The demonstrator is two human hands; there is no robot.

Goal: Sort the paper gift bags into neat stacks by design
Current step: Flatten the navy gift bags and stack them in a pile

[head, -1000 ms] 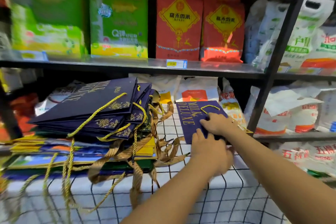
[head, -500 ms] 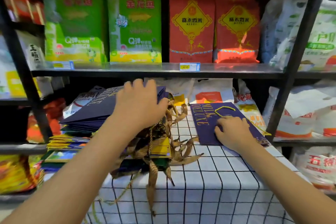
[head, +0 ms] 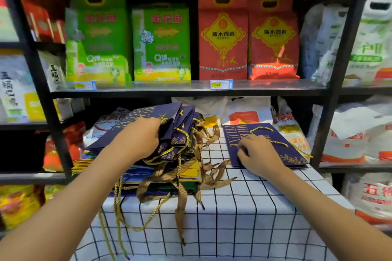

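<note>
A mixed pile of flat paper gift bags [head: 186,172] lies on the left of a table covered in a white grid cloth [head: 244,214]. Navy "MILK DELUXE" bags with gold cord handles [head: 169,114] sit on top, with yellow, green and blue bags underneath and brown ribbon handles spilling out. My left hand [head: 141,136] grips the edge of the top navy bags. One navy bag [head: 261,133] lies flat alone at the right. My right hand [head: 259,152] rests on this single bag with fingers bent, pressing it down.
A black metal shelf unit [head: 191,90] stands right behind the table, holding green [head: 161,44] and red [head: 222,38] rice bags above and white sacks [head: 360,131] at the right. Ribbons and cords hang over the table's front edge.
My left hand left the single bag, reached over to the pile and now grips the top navy bags. My right hand stayed on the single bag. The view shifted left and back.
</note>
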